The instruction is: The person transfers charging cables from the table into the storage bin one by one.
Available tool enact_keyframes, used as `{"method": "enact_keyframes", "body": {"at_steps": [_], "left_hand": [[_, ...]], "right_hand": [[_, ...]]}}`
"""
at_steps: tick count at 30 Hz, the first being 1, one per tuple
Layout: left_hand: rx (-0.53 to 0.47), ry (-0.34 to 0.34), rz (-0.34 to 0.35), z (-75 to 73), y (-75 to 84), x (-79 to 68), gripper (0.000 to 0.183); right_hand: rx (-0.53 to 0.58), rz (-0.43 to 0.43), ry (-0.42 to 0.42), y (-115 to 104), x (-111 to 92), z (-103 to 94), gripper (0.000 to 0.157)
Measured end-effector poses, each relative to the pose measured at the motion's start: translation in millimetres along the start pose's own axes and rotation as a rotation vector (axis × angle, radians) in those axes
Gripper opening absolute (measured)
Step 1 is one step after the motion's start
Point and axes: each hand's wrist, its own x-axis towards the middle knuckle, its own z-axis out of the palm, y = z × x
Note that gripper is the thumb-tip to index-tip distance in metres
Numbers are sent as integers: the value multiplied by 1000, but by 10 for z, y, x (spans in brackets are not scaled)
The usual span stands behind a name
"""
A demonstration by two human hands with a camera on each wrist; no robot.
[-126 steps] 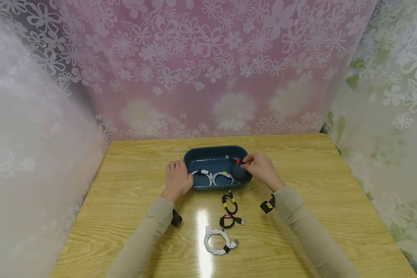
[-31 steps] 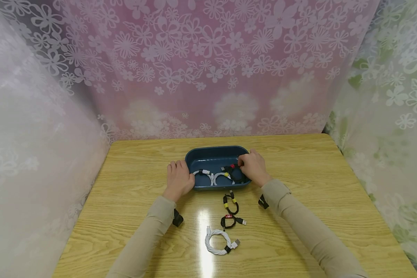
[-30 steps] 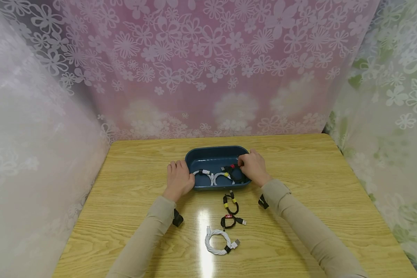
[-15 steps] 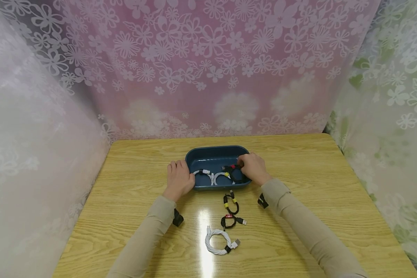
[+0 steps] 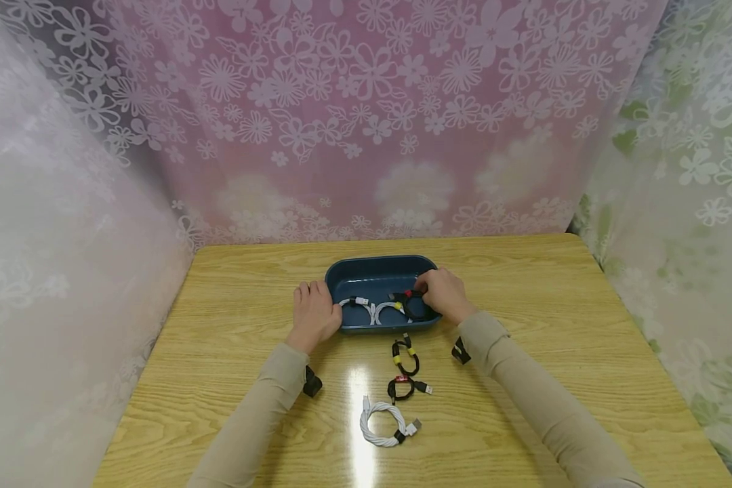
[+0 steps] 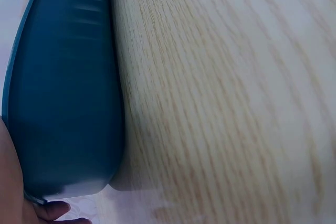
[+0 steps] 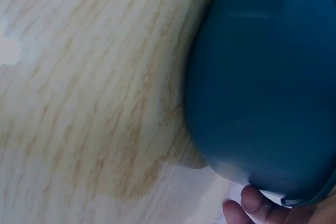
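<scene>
My left hand [image 5: 314, 315] grips the left end of a dark blue tray [image 5: 366, 288], thumb near the rim. In the left wrist view its fingers [image 6: 52, 210] curl past the tray's end. At the tray's right end, my right hand [image 5: 445, 295] reaches over the rim and pinches a coiled black USB cable [image 5: 407, 312] with a red tie. Part of that coil is hidden behind the hand. Beside it in the tray lie a white coiled cable with a yellow tie [image 5: 398, 306] and another white one with a black tie [image 5: 353, 300].
In front of the tray, on the wooden table [image 5: 232, 379], lie a black cable with yellow ties [image 5: 396, 360], a small black cable with a red tie [image 5: 401, 379] and a thicker white coiled cable [image 5: 366, 434]. Flowered curtains [image 5: 372, 135] hang behind and at both sides.
The right hand has lowered the red-tied black cable into the tray and shifted left, over the rim. In the last second it moves only slightly. The left hand stays on the tray.
</scene>
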Motion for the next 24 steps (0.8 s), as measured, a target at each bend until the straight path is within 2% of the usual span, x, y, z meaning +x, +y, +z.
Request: {"method": "enact_keyframes", "body": {"at_steps": [12, 18, 24], "left_hand": [[2, -12, -4, 2, 5, -5, 28], [-2, 3, 6, 10, -3, -6, 29], [-1, 7, 3, 4, -4, -9, 29]], "right_hand": [[-13, -30, 7, 3, -20, -7, 28], [-55, -54, -8, -16, -45, -42, 23], [-84, -39, -28, -42, -96, -107, 16]]}}
